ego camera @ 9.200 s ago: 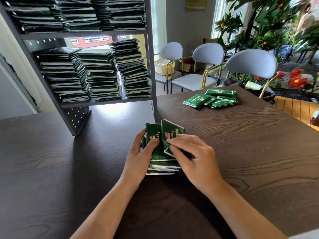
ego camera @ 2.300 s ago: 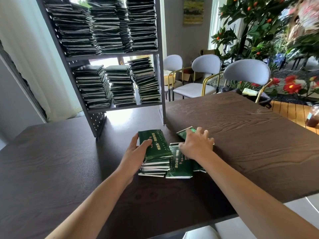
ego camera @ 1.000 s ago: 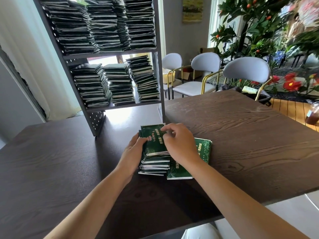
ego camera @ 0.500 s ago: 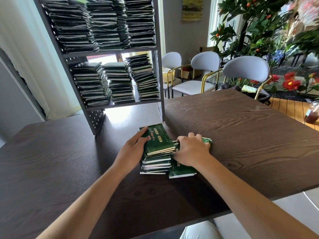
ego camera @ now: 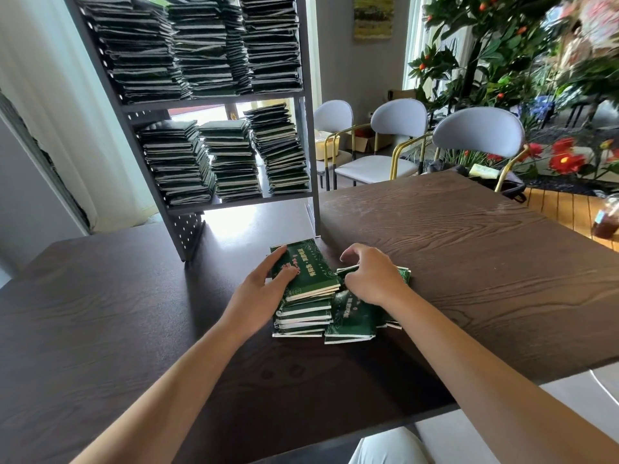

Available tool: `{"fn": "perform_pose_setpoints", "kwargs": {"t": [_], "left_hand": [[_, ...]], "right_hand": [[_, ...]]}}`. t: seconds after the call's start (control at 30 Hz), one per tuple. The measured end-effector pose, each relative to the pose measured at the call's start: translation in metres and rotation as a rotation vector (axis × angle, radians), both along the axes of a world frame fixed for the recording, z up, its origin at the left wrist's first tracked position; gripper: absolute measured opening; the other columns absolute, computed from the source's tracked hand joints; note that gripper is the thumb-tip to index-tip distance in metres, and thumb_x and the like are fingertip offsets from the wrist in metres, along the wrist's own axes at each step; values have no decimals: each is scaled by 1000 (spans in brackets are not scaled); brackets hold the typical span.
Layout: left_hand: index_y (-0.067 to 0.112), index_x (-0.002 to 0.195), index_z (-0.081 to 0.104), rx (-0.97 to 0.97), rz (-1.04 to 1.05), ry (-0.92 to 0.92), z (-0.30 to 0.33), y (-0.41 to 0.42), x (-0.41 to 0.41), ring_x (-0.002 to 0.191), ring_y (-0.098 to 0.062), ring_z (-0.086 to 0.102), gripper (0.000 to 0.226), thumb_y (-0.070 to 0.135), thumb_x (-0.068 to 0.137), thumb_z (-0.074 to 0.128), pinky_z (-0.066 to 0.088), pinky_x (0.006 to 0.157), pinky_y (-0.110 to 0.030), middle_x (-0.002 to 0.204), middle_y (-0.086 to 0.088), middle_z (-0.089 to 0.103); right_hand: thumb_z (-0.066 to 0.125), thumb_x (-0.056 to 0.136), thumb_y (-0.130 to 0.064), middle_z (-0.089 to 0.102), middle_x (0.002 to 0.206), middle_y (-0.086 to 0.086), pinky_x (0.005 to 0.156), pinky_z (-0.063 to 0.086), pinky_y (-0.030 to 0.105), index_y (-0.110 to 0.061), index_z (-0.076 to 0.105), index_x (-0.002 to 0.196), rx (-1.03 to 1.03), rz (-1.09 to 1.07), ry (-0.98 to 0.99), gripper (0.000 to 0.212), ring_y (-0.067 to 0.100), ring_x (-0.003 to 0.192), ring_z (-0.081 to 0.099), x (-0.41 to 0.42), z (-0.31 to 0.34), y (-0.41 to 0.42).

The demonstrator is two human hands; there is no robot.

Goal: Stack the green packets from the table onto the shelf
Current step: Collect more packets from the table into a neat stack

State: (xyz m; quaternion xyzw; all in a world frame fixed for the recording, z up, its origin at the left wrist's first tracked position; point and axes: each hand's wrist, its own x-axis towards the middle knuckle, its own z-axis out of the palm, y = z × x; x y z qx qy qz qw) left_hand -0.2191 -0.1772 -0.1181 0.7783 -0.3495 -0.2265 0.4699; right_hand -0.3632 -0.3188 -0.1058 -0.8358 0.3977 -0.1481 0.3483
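Both forearms reach forward over the dark wood worktop [ego camera: 469,249]. The left hand [ego camera: 264,289] lies with straight fingers on the left side of a stack of green packets [ego camera: 306,296]. The right hand [ego camera: 371,279], fingers curled, grips loose packets [ego camera: 351,316] just beside it. Pink and pale print on the covers is unreadable. The stack sits near the grey shelf [ego camera: 234,200], whose right post stands just behind it; bare worktop stretches to the right.

One head-worn camera, looking forward and down over the dark wooden table [ego camera: 469,262], close above both forearms, wide-angle view bending the edges, shelf [ego camera: 214,98] ahead at left, chairs [ego camera: 479,135] and plants beyond at right
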Motion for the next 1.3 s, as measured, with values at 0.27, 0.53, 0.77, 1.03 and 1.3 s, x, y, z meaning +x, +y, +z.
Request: {"fn": "perform_pose_setpoints", "kwargs": {"t": [0.27, 0.53, 0.77, 1.03, 1.3], "left_hand": [[49, 143, 47, -10, -3, -8, 1, 0, 0, 94, -5, 71, 47, 45, 98, 59, 53, 96, -32, 111, 12, 72], [47, 145, 46, -4, -18, -16, 2, 0, -1, 95, -4, 70, 47, 45, 99, 58, 53, 87, -25, 112, 12, 71], [52, 144, 46, 2, -16, -23, -3, -1, 3, 94, -14, 74, 49, 49, 97, 58, 55, 97, -41, 109, 13, 73], [46, 143, 49, -12, -10, -10, -5, -2, 7, 73, 11, 68, 44, 38, 100, 58, 49, 69, -13, 87, 27, 67], [45, 144, 48, 1, -13, -34, -8, -3, 8, 66, 23, 58, 45, 38, 100, 58, 42, 61, -3, 88, 33, 60]], "right_hand": [[42, 83, 9, 64, 82, 7, 65, 43, 30, -15, 69, 97, 234, -147, -287, 38, 20, 72, 54, -6, 23, -15], [48, 87, -1, 52, 129, 12, 103, 46, 48, -22, 67, 78, -136, -48, -65, 30, 33, 120, 49, 6, 30, -18], [36, 93, 11, 63, 86, 11, 53, 58, 31, -15, 64, 77, 531, 24, -522, 42, 22, 71, 65, -7, 60, -26], [51, 91, -16, 57, 85, 11, 56, 56, 33, -13, 55, 77, 877, 171, -652, 15, 21, 64, 60, -6, 40, -35], [72, 82, 3, 65, 113, 3, 81, 58, 31, -24, 58, 127, 319, -71, -624, 55, 23, 96, 68, 8, 37, -14]]}}
